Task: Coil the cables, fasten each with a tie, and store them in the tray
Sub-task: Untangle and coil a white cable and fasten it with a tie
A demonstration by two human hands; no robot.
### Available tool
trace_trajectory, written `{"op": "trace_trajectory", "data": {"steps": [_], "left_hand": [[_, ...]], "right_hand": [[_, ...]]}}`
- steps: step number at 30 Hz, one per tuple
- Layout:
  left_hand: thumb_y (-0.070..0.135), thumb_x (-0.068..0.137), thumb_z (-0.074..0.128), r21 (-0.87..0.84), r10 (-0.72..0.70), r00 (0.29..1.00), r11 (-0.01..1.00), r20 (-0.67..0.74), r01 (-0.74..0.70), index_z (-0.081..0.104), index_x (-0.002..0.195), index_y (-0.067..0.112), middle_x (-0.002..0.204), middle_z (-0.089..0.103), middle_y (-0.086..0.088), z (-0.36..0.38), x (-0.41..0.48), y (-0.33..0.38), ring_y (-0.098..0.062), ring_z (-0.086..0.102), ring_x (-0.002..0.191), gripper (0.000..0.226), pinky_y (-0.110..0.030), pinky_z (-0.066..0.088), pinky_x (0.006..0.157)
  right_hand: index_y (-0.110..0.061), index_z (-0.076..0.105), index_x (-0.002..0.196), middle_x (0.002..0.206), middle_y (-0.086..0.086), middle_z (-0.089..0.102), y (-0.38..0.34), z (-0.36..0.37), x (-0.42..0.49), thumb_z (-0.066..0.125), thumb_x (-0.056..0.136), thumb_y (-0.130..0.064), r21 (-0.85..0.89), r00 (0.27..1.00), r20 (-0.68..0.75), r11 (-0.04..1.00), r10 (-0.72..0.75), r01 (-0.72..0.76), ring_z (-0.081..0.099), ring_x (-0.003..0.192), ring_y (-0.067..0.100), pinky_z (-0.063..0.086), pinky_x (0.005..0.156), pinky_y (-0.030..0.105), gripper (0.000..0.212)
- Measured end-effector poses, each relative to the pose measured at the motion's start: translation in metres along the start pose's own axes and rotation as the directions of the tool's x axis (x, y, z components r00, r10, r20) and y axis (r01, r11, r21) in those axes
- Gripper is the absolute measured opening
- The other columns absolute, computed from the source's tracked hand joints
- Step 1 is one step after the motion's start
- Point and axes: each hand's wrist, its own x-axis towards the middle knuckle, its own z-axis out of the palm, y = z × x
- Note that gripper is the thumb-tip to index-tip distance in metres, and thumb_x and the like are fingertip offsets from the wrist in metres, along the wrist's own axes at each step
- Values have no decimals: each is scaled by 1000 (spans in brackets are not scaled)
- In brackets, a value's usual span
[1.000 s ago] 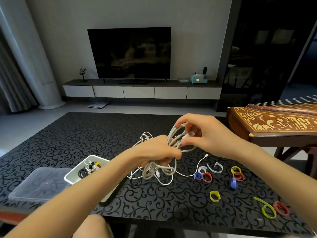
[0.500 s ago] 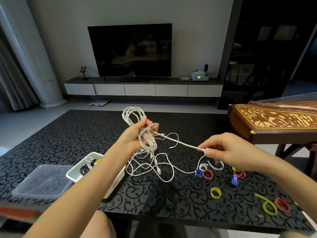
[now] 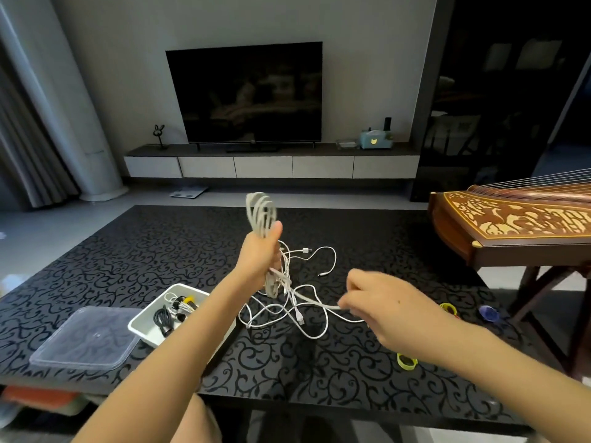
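The left hand [image 3: 259, 255] grips the coiled cable [image 3: 260, 211]; its loops now stand more upright above the fist than 0.5 s ago. The right hand [image 3: 383, 306], lower and nearer than before, pinches the same cable's slack above the table [image 3: 128, 251], right of the tray [image 3: 144, 334].

The tray [image 3: 144, 327] sat on the bench [image 3: 128, 251] at the near left, with the lid [image 3: 86, 337] lying flat just left of it. Bundled cables [image 3: 166, 318] lay in the tray. A tangle [image 3: 287, 310] lay on the bench right of the tray. The left hand [image 3: 259, 257] held a coil [image 3: 260, 212] upright above the tangle. The right hand [image 3: 383, 308], further right, pinched a strand of it. Ties [image 3: 406, 361] lay near the bench's right edge.
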Motion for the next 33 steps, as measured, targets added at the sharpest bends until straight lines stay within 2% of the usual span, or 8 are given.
{"op": "trace_trajectory", "data": {"steps": [7,12,19,22,25,28,31,33], "left_hand": [[78,62,52,178,-186,825,978,533,106,40,68,17,49,28,9,26,-44,7,-2,20,38,62,-13,21,33],[21,82,69,397,-179,815,916,550,-67,39,62,24,51,29,7,27,-50,13,-8,24,42,37,-18,22,39],[2,94,42,477,-305,777,879,551,7,38,73,16,55,26,0,33,-58,18,-8,23,43,25,-19,21,40],[1,91,48,601,-330,741,790,585,-124,48,78,12,53,37,3,36,-63,20,-6,31,43,16,-17,28,41],[2,88,56,688,-476,639,716,604,-117,42,66,13,45,38,7,39,-67,17,-5,34,38,28,-15,32,38],[3,86,60,754,-549,573,625,609,-203,50,74,1,48,41,0,35,-70,17,-7,40,38,16,-15,40,43],[10,84,62,814,-536,615,429,578,-391,59,83,1,64,63,-9,35,-71,16,-9,58,51,9,-10,43,51],[16,85,57,805,-444,677,226,587,-549,60,85,11,79,71,-3,37,-71,11,-9,62,64,6,-15,44,56]], "right_hand": [[-18,57,116,91,-5,61,28,-45,47,64,88,-11,455,952,-242,888,188,-60,56,81,7,43,73,17,29],[-23,48,132,93,-9,58,38,-41,53,61,89,-11,452,951,-212,885,223,-107,55,85,5,41,78,12,46],[-15,34,144,132,17,49,11,-16,31,70,57,-10,-386,962,-271,910,46,-152,42,122,39,23,106,51,94],[-9,43,138,132,21,52,6,4,31,54,67,-13,-557,967,-227,830,-119,-29,42,128,42,12,112,62,72],[-11,66,85,76,6,62,13,13,33,64,74,-6,-589,947,-262,808,-186,-4,62,72,25,54,83,44,12],[-16,54,59,53,-2,49,17,20,31,79,51,-7,-521,966,-178,851,-189,70,48,43,16,37,39,26,28],[-16,55,55,46,-3,50,19,31,30,86,37,-11,-370,990,-75,925,-118,83,49,35,16,27,35,19,37],[-12,57,67,60,4,60,24,39,28,82,61,-20,-309,999,5,950,-34,34,61,52,22,29,44,25,27]]}}
